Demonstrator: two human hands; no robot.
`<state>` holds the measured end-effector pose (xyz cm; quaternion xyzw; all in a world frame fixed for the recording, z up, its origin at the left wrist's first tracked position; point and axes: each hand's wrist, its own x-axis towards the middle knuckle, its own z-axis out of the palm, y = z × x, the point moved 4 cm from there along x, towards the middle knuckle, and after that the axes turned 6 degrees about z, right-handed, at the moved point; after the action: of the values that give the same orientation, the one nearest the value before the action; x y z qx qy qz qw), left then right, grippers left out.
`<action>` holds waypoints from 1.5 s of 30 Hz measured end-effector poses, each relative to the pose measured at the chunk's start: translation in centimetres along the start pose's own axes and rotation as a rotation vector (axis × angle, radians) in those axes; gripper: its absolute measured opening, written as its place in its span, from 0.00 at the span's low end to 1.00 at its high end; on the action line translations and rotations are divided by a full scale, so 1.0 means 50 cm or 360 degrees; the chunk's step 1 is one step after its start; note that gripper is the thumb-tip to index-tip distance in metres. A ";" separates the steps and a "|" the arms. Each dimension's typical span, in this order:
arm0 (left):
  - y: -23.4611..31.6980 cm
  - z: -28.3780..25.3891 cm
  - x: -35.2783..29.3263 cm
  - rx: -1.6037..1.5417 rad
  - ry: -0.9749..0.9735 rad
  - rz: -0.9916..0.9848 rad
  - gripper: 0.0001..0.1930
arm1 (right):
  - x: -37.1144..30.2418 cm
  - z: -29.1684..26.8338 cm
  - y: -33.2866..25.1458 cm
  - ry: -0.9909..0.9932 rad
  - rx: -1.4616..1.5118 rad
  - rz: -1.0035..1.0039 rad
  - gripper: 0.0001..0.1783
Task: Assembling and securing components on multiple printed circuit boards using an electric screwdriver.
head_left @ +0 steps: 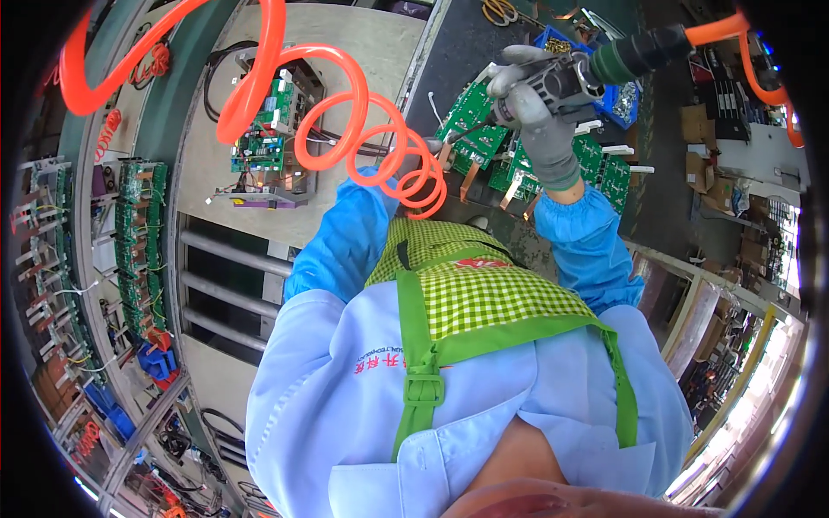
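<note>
My right hand (537, 110), in a grey glove, is wrapped round a pneumatic driver (560, 82) with a dark body and a green and black hose end. Its thin shaft points left over a green circuit board (471, 116). My left hand (416, 157), also gloved, is at the left edge of that board, beside a copper strip (445, 156). Loops of an orange coiled hose (354, 102) pass in front of it and hide most of its fingers. More green boards (589, 158) with copper strips and white connectors lie under and right of my right wrist.
Blue bins (623, 108) with small metal parts stand behind the boards. On the bench to the left sits an assembled unit of boards (263, 142) with black cables. Farther left is a rack of upright circuit boards (138, 246). Metal rollers (229, 289) run beside my left elbow.
</note>
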<state>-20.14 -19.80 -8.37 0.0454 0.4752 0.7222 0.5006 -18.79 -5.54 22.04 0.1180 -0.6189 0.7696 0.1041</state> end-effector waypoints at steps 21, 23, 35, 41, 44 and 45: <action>0.034 -0.004 -0.042 0.0132 0.0084 0.0129 0.17 | 0.009 0.023 0.037 0.0094 0.0242 0.0103 0.12; 0.034 -0.004 -0.040 0.0132 0.0085 0.0133 0.17 | 0.008 0.021 0.038 0.0079 0.0219 0.0107 0.12; 0.037 -0.004 -0.018 0.0177 0.0074 0.0182 0.16 | 0.014 0.004 0.027 -0.0027 0.0195 0.0092 0.15; 0.042 -0.002 -0.025 0.0272 0.0130 0.0220 0.16 | 0.021 0.006 0.030 -0.0132 0.0254 -0.0047 0.17; 0.049 -0.001 -0.038 0.0388 0.0180 0.0269 0.17 | 0.030 -0.006 0.010 -0.0165 -0.0002 -0.0098 0.18; 0.055 -0.005 -0.047 0.0496 0.0242 0.0312 0.17 | 0.032 -0.012 0.000 -0.0189 -0.0011 -0.0095 0.18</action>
<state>-20.99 -21.90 -5.56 0.1138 0.6110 0.6866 0.3773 -20.34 -4.92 22.43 0.1816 -0.6228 0.7556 0.0905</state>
